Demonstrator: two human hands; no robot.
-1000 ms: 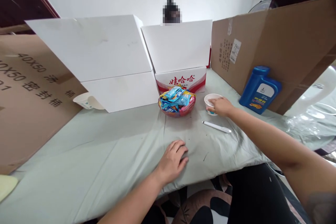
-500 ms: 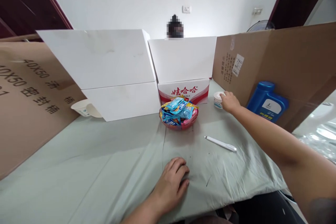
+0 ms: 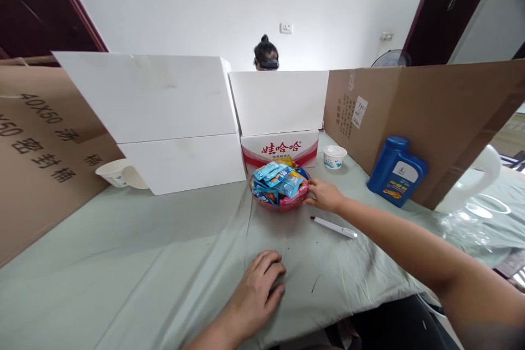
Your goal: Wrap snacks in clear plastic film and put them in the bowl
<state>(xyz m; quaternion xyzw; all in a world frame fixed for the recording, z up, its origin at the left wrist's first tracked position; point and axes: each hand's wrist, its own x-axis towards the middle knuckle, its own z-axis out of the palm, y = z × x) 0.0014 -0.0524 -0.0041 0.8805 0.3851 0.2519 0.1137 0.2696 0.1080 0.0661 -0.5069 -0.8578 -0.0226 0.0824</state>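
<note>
Beside the right rim of a pinkish-red see-through bowl (image 3: 280, 207), my right hand (image 3: 322, 194) has its fingers and thumb closed on the edge. Small snack packets (image 3: 283, 178) in blue, yellow and pink wrappers fill the bowl. My left hand (image 3: 256, 290) lies palm down on the tablecloth, fingers loosely spread and slightly bent, holding nothing. A white pen (image 3: 334, 227) rests on the cloth just below my right hand. Behind that hand stands a white paper cup (image 3: 334, 157) with a blue pattern.
White boxes (image 3: 180, 98) and a red-and-white carton (image 3: 283, 147) stand across the table. Brown cardboard panels (image 3: 36, 153) flank both sides. A blue bottle (image 3: 397, 172) stands at right; another paper cup (image 3: 112, 172) lies tilted at left. A person (image 3: 266, 54) is behind the boxes.
My right hand has let go of the paper cup and come left to the bowl's rim. The bowl has shifted slightly right relative to the boxes. My left hand stays on the cloth.
</note>
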